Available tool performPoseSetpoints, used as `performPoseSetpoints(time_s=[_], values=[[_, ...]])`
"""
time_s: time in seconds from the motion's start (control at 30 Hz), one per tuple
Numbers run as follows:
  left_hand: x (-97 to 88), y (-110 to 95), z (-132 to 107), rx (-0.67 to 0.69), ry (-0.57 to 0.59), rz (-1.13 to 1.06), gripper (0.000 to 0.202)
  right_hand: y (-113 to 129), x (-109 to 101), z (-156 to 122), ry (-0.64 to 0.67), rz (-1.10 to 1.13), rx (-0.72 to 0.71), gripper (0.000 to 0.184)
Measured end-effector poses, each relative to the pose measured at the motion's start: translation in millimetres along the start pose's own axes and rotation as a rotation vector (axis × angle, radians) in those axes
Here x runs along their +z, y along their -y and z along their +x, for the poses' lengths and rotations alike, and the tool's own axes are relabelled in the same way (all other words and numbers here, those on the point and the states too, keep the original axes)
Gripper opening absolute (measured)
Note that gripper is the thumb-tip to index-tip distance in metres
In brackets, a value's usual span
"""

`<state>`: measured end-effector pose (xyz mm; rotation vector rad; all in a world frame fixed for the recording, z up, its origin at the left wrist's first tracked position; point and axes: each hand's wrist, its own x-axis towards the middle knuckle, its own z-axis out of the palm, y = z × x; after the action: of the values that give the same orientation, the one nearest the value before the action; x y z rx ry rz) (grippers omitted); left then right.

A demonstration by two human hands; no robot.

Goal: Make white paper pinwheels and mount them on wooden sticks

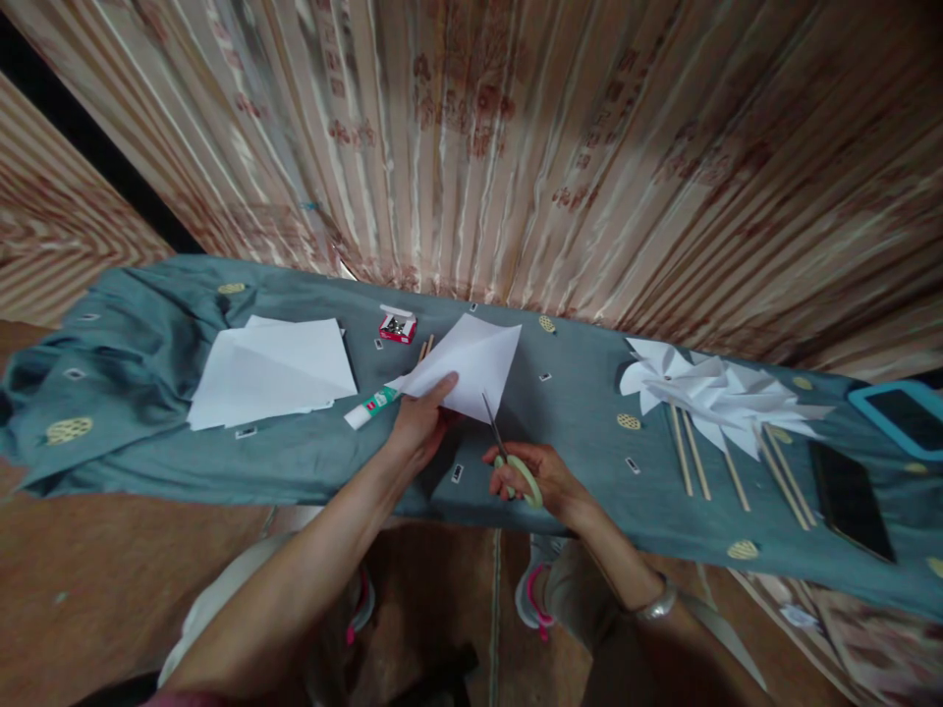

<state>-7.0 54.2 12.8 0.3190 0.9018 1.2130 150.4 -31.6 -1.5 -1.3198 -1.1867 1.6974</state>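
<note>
Pinched between the thumb and fingers of my left hand (425, 420) is a white square sheet of paper (475, 358), tilted above the cloth with faint fold lines across it. My right hand (541, 476) grips a pair of scissors (525, 479) with pale green handles. Their blades point up at the lower right corner of the sheet, and whether they touch it I cannot tell. A green and white glue stick (372, 406) lies just left of my left hand. Behind the sheet, the ends of a few wooden sticks (426, 348) show; the rest of them is hidden.
A stack of white paper (272, 373) lies on the left of the green cloth (575, 422). A small red box of pins (398, 325) sits open at the back. Several paper pinwheels (714, 388) on sticks, a black phone (851, 499) and a blue-framed device (903, 414) are at right.
</note>
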Motion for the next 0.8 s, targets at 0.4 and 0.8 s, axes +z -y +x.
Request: performPoseSetpoints(time_s=[0.4, 0.8], values=[[-0.9, -1.6, -0.2, -0.003, 0.003, 0.029, 0.025, 1.6, -1.5, -1.7, -0.006, -0.031, -0.001, 0.056], [0.3, -0.5, -2.0, 0.004, 0.01, 0.036, 0.023, 2.9, -0.1, -1.4, -0.023, -0.037, 0.003, 0.052]])
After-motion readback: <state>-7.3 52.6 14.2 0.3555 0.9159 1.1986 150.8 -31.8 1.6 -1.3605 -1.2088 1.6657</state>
